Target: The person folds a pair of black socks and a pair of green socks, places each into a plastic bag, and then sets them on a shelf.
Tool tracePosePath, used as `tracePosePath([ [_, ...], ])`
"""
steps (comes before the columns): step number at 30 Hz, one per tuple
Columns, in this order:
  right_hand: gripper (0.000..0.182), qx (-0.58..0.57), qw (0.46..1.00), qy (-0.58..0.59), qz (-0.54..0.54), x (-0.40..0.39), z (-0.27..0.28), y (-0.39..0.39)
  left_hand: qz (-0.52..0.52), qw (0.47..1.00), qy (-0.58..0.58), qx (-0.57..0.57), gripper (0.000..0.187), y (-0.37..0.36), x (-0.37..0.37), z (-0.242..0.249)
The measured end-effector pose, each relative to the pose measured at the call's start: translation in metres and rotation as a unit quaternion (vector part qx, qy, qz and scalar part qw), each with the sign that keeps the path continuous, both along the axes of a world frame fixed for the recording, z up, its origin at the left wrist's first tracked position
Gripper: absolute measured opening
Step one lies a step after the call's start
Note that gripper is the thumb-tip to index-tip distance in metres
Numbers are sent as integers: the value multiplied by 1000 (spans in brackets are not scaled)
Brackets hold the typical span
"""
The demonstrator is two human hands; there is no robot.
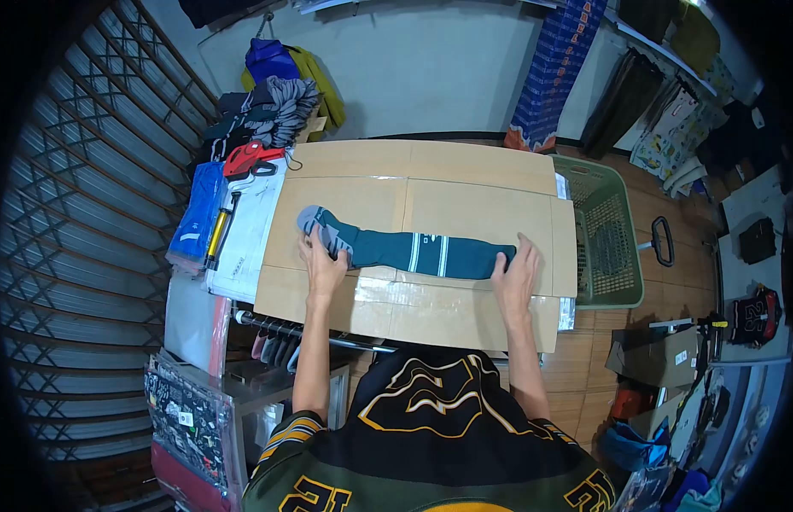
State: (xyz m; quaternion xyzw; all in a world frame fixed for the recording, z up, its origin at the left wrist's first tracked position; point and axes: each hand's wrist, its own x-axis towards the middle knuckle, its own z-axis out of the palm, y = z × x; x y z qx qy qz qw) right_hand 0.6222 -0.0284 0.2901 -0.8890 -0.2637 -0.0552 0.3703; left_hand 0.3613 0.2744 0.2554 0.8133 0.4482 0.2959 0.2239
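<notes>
A long dark green sock (388, 249) with white stripes and a grey-patterned foot lies stretched out sideways on a flattened cardboard sheet (465, 200). My left hand (325, 263) grips its foot end, the fingers curled at the lower edge of the grey part. At the opposite end, my right hand (517, 275) holds the cuff, with the thumb on the fabric and the index finger reaching past the edge. Part of the fingers of both hands is hidden.
Left of the cardboard are a red tape dispenser (252, 160), a yellow pump-like tool (216, 235) and a blue plastic-wrapped packet (198, 213). Striped textiles (281, 111) are piled behind them. A green plastic basket (631, 247) stands right of the table, a cardboard box (657, 358) lower right.
</notes>
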Motion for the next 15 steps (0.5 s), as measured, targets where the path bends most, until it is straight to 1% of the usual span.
tracePosePath([
  [1, 60, -28, 999, -16, 16, -7, -1, 3, -8, 998, -6, 59, 80, -1, 3, -3],
  [3, 65, -84, 994, -48, 47, -21, -8, 9, -39, 997, 44, 53, 81, -6, 10, -1],
  [4, 73, -132, 990, -11, 53, -24, -16, 10, -55, 995, 69, 49, 82, -10, 14, 3],
  [5, 75, -157, 986, -16, 48, -25, -24, 9, -71, 992, 94, 44, 85, -13, 16, 6],
  [6, 76, -181, 982, -22, 44, -25, -29, 9, -83, 982, 166, 31, 94, -14, 16, 5],
  [7, 78, -205, 978, -28, 39, -24, -33, 9, -86, 977, 193, 25, 97, -14, 15, 4],
  [9, 80, -189, 981, -21, 50, -19, -39, 7, -91, 965, 246, 12, 101, -16, 15, 6],
  [10, 80, -181, 982, -16, 55, -18, -40, 5, -95, 964, 248, -2, 108, -15, 14, 7],
  [13, 82, -133, 989, -17, 55, -14, -32, -2, -88, 965, 248, -14, 105, -19, 18, 18],
  [15, 88, -92, 996, 1, 18, -10, -23, -8, -82, 975, 192, 79, 91, -31, 25, 22],
])
